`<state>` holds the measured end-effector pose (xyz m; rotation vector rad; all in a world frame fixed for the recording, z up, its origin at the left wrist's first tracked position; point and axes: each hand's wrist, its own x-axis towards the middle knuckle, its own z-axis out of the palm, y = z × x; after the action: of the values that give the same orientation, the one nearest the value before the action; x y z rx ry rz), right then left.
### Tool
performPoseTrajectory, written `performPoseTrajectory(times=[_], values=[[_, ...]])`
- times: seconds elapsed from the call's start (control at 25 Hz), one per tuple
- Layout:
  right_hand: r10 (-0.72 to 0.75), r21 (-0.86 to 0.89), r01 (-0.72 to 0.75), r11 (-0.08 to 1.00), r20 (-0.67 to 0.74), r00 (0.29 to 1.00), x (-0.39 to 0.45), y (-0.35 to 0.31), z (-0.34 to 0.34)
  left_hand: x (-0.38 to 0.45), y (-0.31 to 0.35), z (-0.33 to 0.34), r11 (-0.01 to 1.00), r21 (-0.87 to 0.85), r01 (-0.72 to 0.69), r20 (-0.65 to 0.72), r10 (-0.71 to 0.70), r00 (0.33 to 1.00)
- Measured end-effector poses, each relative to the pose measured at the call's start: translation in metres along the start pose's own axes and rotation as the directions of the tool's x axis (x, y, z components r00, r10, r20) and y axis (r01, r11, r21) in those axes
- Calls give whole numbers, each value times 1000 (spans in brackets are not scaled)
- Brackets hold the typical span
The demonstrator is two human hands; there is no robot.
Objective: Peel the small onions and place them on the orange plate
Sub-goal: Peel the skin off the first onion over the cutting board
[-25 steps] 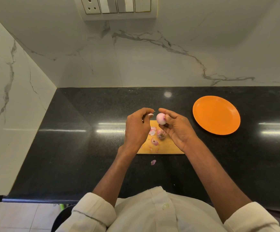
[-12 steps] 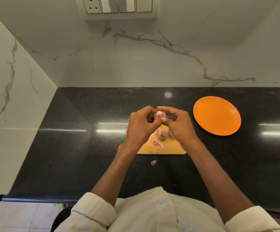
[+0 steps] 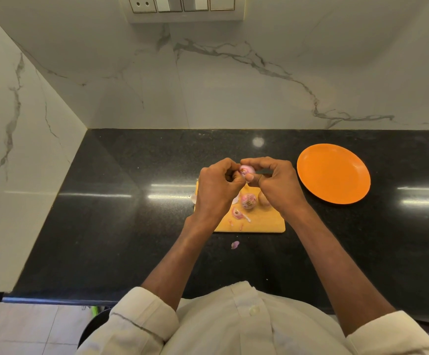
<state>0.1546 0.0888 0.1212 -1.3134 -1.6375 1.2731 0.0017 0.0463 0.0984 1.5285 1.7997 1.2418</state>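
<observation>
- A small pink onion (image 3: 246,170) is gripped at frame centre between the curled fingers of the left hand (image 3: 217,187) and right hand (image 3: 276,184).
- It is held above the wooden board (image 3: 262,221).
- A second onion (image 3: 248,200) is seen on the board.
- The orange plate (image 3: 333,173) is set well right.

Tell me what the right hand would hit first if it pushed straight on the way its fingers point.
The right hand points leftward, fingers curled round the small pink onion. Going straight on, it would likely meet the left hand, which already grips the same onion; depth is hard to judge.
</observation>
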Motion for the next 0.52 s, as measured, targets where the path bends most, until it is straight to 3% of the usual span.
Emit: performPoseTrajectory(times=[0.32, 0.52], values=[[-24, 73, 29, 997, -67, 997, 0, 4, 10, 2, 1, 1, 964, -232, 127, -77, -149, 986], [-7, 171, 24, 985, -97, 995, -4, 2, 15, 1, 2, -2, 945, -292, 146, -116, -187, 975]])
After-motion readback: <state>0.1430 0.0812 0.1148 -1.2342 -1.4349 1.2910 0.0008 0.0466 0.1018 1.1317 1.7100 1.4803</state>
